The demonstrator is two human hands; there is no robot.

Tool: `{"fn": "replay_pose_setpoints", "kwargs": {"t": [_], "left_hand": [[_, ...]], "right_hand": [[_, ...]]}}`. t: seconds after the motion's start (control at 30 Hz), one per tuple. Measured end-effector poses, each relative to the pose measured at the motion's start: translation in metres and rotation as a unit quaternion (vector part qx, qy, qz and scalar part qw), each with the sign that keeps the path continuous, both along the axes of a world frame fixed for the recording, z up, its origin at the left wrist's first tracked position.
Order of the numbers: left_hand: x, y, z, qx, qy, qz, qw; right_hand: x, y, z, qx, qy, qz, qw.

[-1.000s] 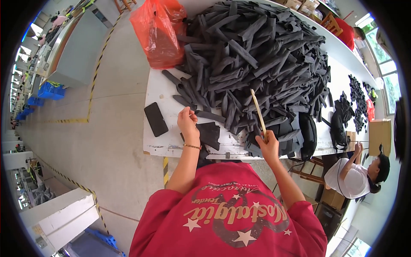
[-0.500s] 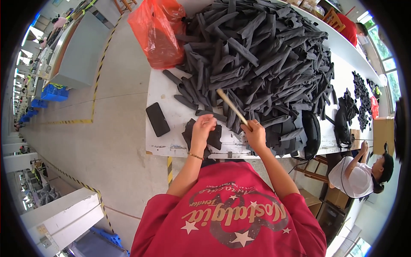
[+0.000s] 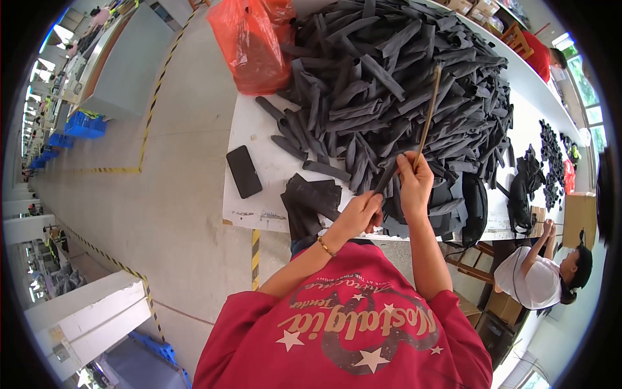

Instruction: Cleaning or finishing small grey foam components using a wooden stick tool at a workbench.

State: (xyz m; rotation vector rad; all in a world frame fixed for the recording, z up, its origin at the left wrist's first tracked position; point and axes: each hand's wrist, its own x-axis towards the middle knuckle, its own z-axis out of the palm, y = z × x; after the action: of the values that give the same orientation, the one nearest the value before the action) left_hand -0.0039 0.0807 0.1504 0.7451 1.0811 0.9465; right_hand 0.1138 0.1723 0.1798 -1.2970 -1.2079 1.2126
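Observation:
A thin tan stick (image 3: 428, 117) is pinched in my right hand (image 3: 416, 188), its far end slanting up over the heap of dark grey fabric tubes (image 3: 363, 97). Close by on the left, my left hand (image 3: 360, 215) is closed on a dark fabric strip (image 3: 387, 177) that runs up to the fingers of my right hand. Whether the strip sits around the stick's near end is hidden by the fingers. Several folded dark fabric pieces (image 3: 308, 201) lie at the table's front edge, left of my left hand.
A black phone (image 3: 243, 172) lies on the white table (image 3: 259, 216) at the left. An orange plastic bag (image 3: 251, 55) stands at the far left corner. A black pouch-like item (image 3: 473, 209) is at the right. Beyond it sits a person in a white shirt (image 3: 528, 275).
The stick has swung from leaning left to leaning right as my right hand moved right and up. My left hand moved right, from the folded pieces to beside my right hand, holding a strip.

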Motion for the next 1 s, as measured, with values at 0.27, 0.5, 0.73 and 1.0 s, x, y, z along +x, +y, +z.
{"fn": "replay_pose_setpoints", "kwargs": {"t": [0.27,0.5,0.73,1.0], "left_hand": [[-0.053,-0.054,-0.052,0.196,0.342,-0.023,0.919],[-0.105,-0.036,-0.09,0.363,0.536,-0.157,0.746],[-0.121,-0.008,-0.077,0.264,0.429,-0.059,0.862],[-0.127,0.003,-0.067,0.245,0.378,-0.063,0.89]], "right_hand": [[0.081,0.091,-0.029,0.073,-0.216,-0.096,0.969],[0.084,-0.009,-0.029,-0.042,-0.371,0.094,0.923],[0.122,-0.085,-0.044,0.14,-0.454,0.294,0.83],[0.116,-0.085,-0.05,0.18,-0.471,0.283,0.816]]}}
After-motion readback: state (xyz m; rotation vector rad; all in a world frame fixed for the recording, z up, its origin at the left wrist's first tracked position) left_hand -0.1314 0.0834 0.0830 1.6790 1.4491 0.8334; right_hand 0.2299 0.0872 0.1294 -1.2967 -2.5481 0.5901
